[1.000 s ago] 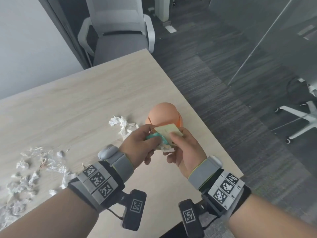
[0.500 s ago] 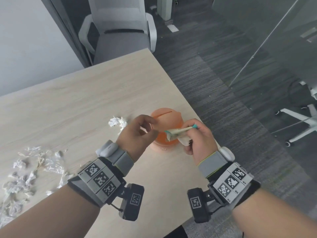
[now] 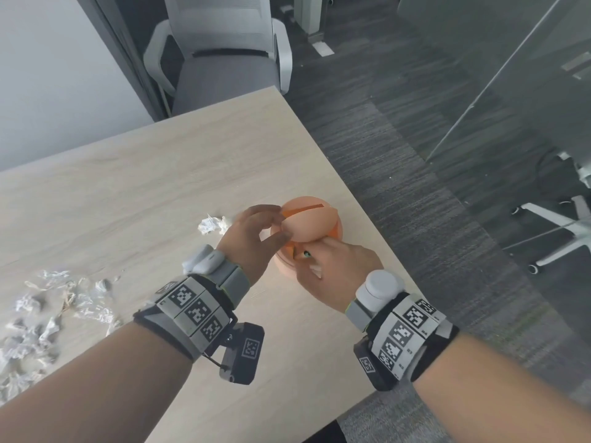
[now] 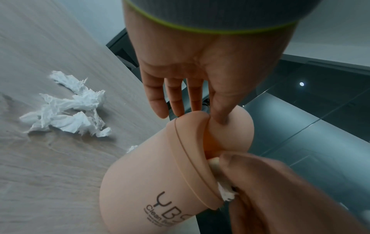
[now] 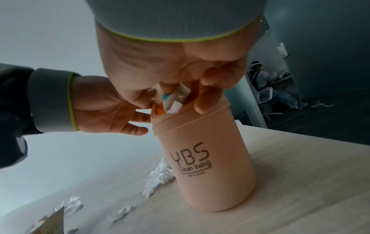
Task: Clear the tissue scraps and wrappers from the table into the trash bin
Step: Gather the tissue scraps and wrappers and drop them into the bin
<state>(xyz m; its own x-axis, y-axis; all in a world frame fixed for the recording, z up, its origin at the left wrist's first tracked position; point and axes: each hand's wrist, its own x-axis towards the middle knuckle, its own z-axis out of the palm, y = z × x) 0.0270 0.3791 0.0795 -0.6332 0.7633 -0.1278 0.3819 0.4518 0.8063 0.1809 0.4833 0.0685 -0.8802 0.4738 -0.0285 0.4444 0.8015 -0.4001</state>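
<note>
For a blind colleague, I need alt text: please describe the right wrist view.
The right hand pushes wrappers and tissue into the top of a peach desktop trash bin printed "YBS Clean living". The left hand touches the bin's rim, and tissue scraps lie on the wooden table.

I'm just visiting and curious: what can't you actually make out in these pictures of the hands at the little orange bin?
- Inside of the trash bin: hidden in every view by its walls, its lid and the right hand.
- Wrappers in the right hand: mostly covered by its fingers; any print is unreadable.
- Tissue scraps: cut off by the head view's left edge.
- The bin's small print below "Clean living": too small, right wrist view.
</note>
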